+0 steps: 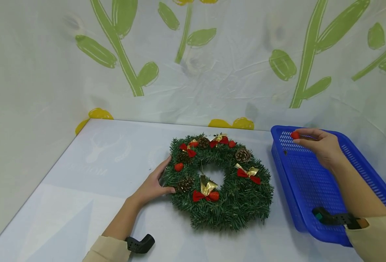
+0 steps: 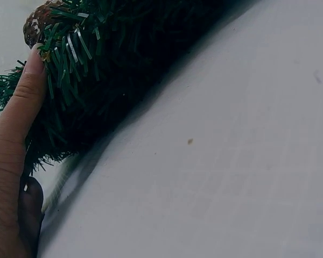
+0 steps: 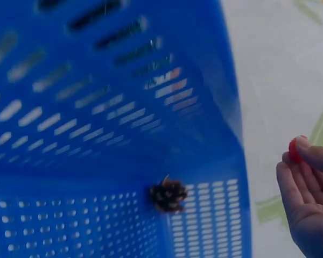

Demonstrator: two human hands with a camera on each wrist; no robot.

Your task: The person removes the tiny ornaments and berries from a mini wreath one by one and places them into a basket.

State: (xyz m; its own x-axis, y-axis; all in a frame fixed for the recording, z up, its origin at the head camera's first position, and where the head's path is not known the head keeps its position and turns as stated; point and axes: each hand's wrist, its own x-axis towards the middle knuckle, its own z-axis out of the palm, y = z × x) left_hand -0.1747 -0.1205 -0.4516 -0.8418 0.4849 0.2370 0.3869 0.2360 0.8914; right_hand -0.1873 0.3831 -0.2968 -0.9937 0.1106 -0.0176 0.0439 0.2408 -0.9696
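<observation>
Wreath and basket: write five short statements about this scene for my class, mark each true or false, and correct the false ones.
1. The left hand holds the edge of the wreath. True.
2. The right hand is empty. False: it pinches a small red ornament.
3. A pine cone is inside the blue basket. True.
4. In the head view, the basket stands to the left of the wreath. False: it stands to the right.
5. Red and gold bows decorate the wreath. True.

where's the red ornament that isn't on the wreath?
Head view, right side: right hand pinches the red ornament near the far rim of the blue basket, right of the wreath.
</observation>
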